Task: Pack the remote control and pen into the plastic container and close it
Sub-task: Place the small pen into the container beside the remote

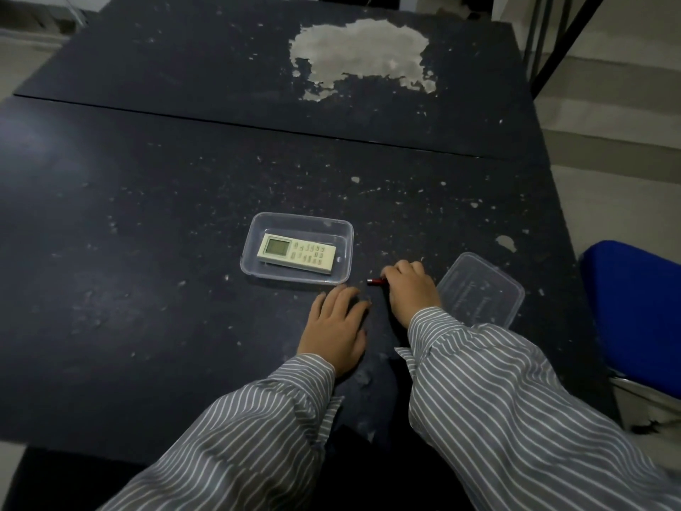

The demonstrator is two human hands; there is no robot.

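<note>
**Remote in the box, pen under the right hand**

From the head camera, looking down over the person's arms: a dark, scuffed tabletop (147, 223) fills most of the scene, with a large pale patch (363, 53) where the surface has worn away near the far edge. A seam runs across the tabletop, as if two boards meet there.

The clear plastic container (346, 230) sits open near the middle of the near board. The remote control (297, 257) lies flat inside it, face up, its screen toward the left and its buttons toward the right.

Just to the right of the container's near corner, the right hand (411, 291) is curled down on the pen (376, 281). Only a short red end with a dark tip sticks out to the left of the fingers; the rest is hidden under the hand. The fingers are closed around it, low against the tabletop.

The left hand (337, 326) lies flat, palm down, fingers loosely spread and holding nothing, its fingertips just short of the container's near wall. The two hands are near each other but apart.

The clear lid (482, 285) lies on the tabletop to the right of the right hand, partly behind the wrist. Both arms wear grey striped sleeves (516, 418). A blue chair (634, 311) stands beyond the tabletop's right edge.
</note>
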